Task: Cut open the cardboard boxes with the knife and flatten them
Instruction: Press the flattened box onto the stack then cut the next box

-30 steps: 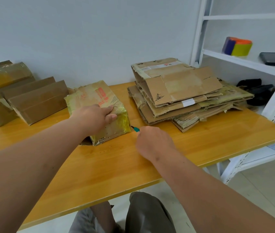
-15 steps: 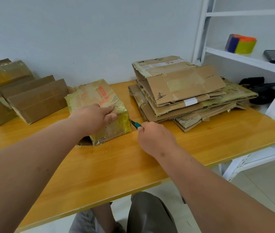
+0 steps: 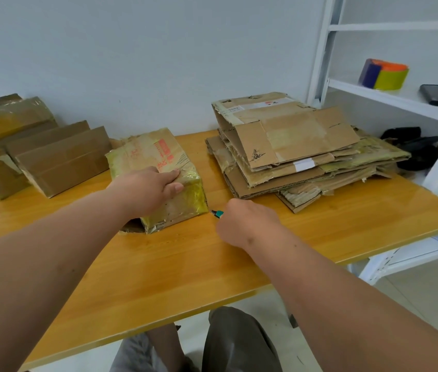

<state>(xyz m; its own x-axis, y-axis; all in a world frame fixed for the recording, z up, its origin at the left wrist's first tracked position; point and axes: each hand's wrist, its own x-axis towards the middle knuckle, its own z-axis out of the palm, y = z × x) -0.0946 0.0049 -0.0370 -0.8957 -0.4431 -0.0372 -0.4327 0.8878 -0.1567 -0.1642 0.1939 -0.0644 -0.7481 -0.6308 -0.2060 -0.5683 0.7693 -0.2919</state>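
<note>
My left hand (image 3: pixel 148 190) presses flat on the taped box (image 3: pixel 158 178), which lies mid-bench (image 3: pixel 185 264), its near end torn open. My right hand (image 3: pixel 244 224) is curled around the knife (image 3: pixel 217 214); only the green tip and blade show, pointing at the box's lower right corner, just beside it. The two hands are apart. Flattened cardboard (image 3: pixel 301 151) is stacked to the right; uncut boxes (image 3: pixel 38 154) lie at the left, against the wall.

Taped box (image 3: pixel 158 167) upright mid-table, knife (image 3: pixel 217 214) tip at corner.
</note>
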